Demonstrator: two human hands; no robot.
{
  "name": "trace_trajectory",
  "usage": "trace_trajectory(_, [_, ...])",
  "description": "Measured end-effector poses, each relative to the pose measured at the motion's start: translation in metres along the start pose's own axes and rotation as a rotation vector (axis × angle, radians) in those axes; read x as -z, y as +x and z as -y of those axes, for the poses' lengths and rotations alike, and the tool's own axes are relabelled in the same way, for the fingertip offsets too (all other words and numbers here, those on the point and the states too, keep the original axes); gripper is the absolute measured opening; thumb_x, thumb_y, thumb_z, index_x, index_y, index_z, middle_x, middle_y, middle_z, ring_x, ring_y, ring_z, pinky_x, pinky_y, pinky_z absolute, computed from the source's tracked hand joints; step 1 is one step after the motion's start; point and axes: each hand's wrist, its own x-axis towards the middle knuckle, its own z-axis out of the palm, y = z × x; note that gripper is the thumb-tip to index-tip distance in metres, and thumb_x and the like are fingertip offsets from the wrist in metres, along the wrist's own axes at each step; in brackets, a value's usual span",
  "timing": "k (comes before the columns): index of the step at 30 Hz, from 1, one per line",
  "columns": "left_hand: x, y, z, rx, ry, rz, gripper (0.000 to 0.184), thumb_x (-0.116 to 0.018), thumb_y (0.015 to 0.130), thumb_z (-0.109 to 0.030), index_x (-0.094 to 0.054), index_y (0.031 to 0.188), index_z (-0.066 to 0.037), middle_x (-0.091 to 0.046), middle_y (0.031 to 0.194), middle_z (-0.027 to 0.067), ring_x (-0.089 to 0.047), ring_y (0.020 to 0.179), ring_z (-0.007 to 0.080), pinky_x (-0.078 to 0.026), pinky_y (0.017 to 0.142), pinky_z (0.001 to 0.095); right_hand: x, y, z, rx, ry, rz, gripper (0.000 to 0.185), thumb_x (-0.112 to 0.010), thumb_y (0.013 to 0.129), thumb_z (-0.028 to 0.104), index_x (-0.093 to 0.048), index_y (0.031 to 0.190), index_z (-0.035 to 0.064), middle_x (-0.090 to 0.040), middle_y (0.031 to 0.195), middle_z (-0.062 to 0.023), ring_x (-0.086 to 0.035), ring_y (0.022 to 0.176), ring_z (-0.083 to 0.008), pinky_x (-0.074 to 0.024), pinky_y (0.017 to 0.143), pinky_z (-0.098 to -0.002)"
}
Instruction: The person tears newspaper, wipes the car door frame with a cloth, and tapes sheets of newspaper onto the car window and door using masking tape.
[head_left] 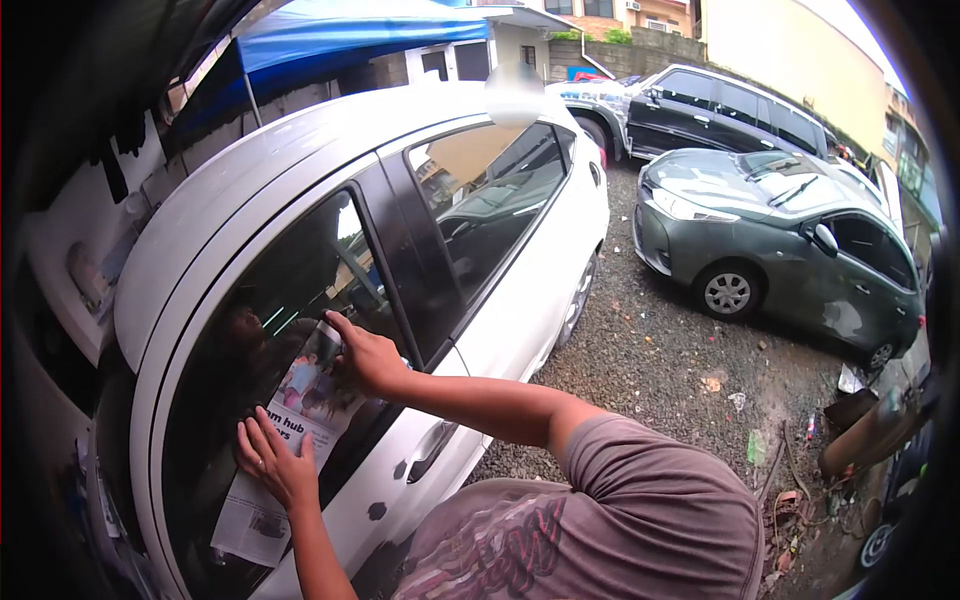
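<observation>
A sheet of newspaper (315, 412) lies flat along the lower part of the white car's dark front window (290, 270). My left hand (275, 460) rests on the sheet's left edge with its fingers spread. Higher up, my right hand (368, 358) presses at the upper end of the paper, its thumb and fingers apart against the glass. The sheet runs slantwise, its lower end below my left hand. Under the window, the door handle (432, 450) and dark patches on the white door (376, 511) are visible.
A grey-green car (780, 240) stands at the right on gravel (640, 370), with a black vehicle (725, 115) behind it. A blue canopy (360, 40) hangs beyond the white car's roof (260, 150). Debris and a rusty cylinder (865, 440) lie at the right.
</observation>
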Motion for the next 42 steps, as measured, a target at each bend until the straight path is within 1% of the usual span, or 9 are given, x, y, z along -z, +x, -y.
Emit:
trace_trajectory(4, [-0.004, 0.010, -0.010, 0.103, -0.064, 0.041, 0.110, -0.097, 0.071, -0.025, -0.042, 0.165, -0.013, -0.052, 0.150, 0.0187, -0.052, 0.129, 0.0409, -0.043, 0.112, 0.0573, 0.003, -0.003, -0.024, -0.125, 0.228, -0.089, 0.061, -0.076, 0.091, 0.013, -0.047, 0.145, 0.0129, -0.072, 0.121, -0.0243, -0.070, 0.111, -0.0463, -0.0560, 0.097, -0.0511])
trace_trajectory(7, [-0.003, 0.017, -0.013, 0.072, -0.164, 0.012, 0.083, -0.093, 0.073, -0.015, -0.056, 0.148, -0.011, -0.061, 0.125, 0.0174, -0.058, 0.114, 0.0436, -0.048, 0.100, 0.0556, 0.016, -0.008, -0.035, -0.126, 0.260, -0.057, 0.047, -0.081, 0.083, 0.015, -0.062, 0.125, 0.0073, -0.074, 0.109, -0.0253, -0.071, 0.106, -0.0458, -0.0566, 0.093, -0.0515])
trace_trajectory(9, [0.004, 0.021, -0.019, 0.037, -0.207, 0.033, 0.047, -0.086, 0.080, -0.010, -0.064, 0.121, -0.007, -0.066, 0.114, 0.0176, -0.061, 0.109, 0.0440, -0.051, 0.094, 0.0538, 0.022, -0.013, -0.038, -0.210, 0.320, 0.004, 0.036, -0.084, 0.078, 0.017, -0.071, 0.109, 0.0055, -0.076, 0.104, -0.0232, -0.075, 0.101, -0.0406, -0.0581, 0.090, -0.0463])
trace_trajectory(14, [0.034, 0.024, -0.032, 0.217, -0.572, 0.229, 0.023, -0.079, 0.086, -0.005, -0.067, 0.105, -0.004, -0.073, 0.098, 0.0178, -0.069, 0.090, 0.0435, -0.056, 0.079, 0.0474, 0.041, -0.024, -0.045, -0.201, 0.566, 0.211, 0.013, -0.080, 0.083, 0.012, -0.073, 0.092, 0.0040, -0.070, 0.080, -0.0082, -0.067, 0.076, -0.0184, -0.0547, 0.074, -0.0353])
trace_trajectory(16, [0.048, 0.018, -0.038, 0.220, -0.577, 0.235, 0.023, -0.080, 0.085, -0.004, -0.068, 0.105, -0.003, -0.073, 0.088, 0.0147, -0.072, 0.078, 0.0326, -0.055, 0.070, 0.0408, 0.057, -0.029, -0.040, -0.224, 0.641, 0.301, 0.011, -0.078, 0.086, 0.009, -0.072, 0.093, 0.0035, -0.066, 0.079, -0.0029, -0.061, 0.076, -0.0121, -0.0524, 0.072, -0.0321])
trace_trajectory(20, [0.091, 0.017, -0.048, 0.439, -0.796, 0.703, 0.032, -0.085, 0.085, -0.005, -0.075, 0.115, 0.000, -0.075, 0.087, 0.0055, -0.066, 0.080, 0.0086, -0.053, 0.073, 0.0307, 0.101, -0.034, -0.029, -0.092, 0.716, 0.458, 0.004, -0.074, 0.095, 0.003, -0.071, 0.098, 0.0019, -0.069, 0.085, 0.0013, -0.060, 0.081, -0.0058, -0.0512, 0.075, -0.0273])
trace_trajectory(24, [0.091, 0.016, -0.072, 0.300, -1.109, 0.565, 0.022, -0.081, 0.091, -0.003, -0.078, 0.111, 0.006, -0.077, 0.085, 0.0045, -0.066, 0.079, 0.0082, -0.053, 0.076, 0.0247, 0.148, -0.037, 0.005, 0.114, 0.520, 0.498, 0.006, -0.071, 0.097, 0.001, -0.070, 0.103, 0.0006, -0.071, 0.087, -0.0015, -0.061, 0.084, -0.0061, -0.0526, 0.078, -0.0289])
trace_trajectory(29, [0.098, 0.024, -0.105, 0.332, -1.221, 0.547, 0.011, -0.080, 0.093, -0.002, -0.078, 0.100, 0.007, -0.075, 0.082, 0.0011, -0.063, 0.076, 0.0043, -0.050, 0.069, 0.0231, 0.173, -0.037, 0.010, 0.326, 0.381, 0.373, 0.025, -0.082, 0.086, 0.003, -0.068, 0.107, 0.0029, -0.075, 0.102, -0.0131, -0.075, 0.095, -0.0283, -0.0567, 0.084, -0.0365])
trace_trajectory(42, [0.090, 0.015, -0.148, 0.419, -1.208, 0.420, 0.017, -0.086, 0.088, 0.001, -0.068, 0.086, 0.000, -0.071, 0.076, -0.0025, -0.063, 0.072, 0.0039, -0.050, 0.067, 0.0226, 0.188, -0.096, -0.024, 0.226, 0.293, -0.008, 0.023, -0.086, 0.083, 0.010, -0.071, 0.100, 0.0081, -0.066, 0.104, -0.0073, -0.069, 0.101, -0.0327, -0.0569, 0.086, -0.0437])
